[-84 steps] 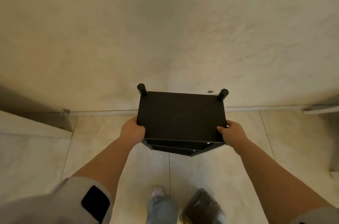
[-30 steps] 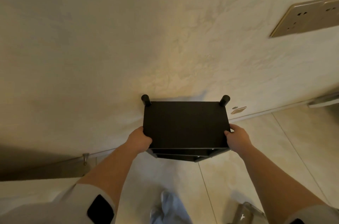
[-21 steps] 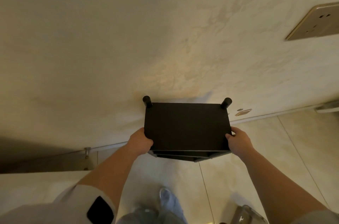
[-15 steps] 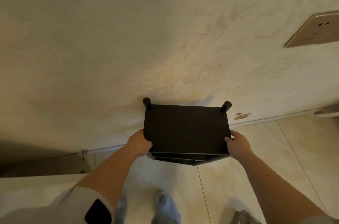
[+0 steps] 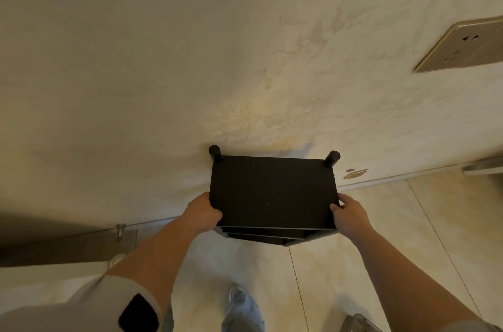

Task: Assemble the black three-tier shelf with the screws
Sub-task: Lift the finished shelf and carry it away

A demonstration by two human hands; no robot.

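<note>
Both hands hold the black shelf by the wall.

I see my left hand [image 5: 202, 213] gripping the near left corner of the black shelf [image 5: 272, 191], and my right hand [image 5: 351, 218] gripping the near right corner. The shelf sits between my hands, its long side running left to right, its far edge with two round posts [image 5: 215, 153] close to the wall [image 5: 190, 59]. It looks built, so I think setting it down on the floor [image 5: 340, 263] comes next.

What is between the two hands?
The black shelf, seen in the head view: left hand and right hand grip its top board's opposite sides.
</note>
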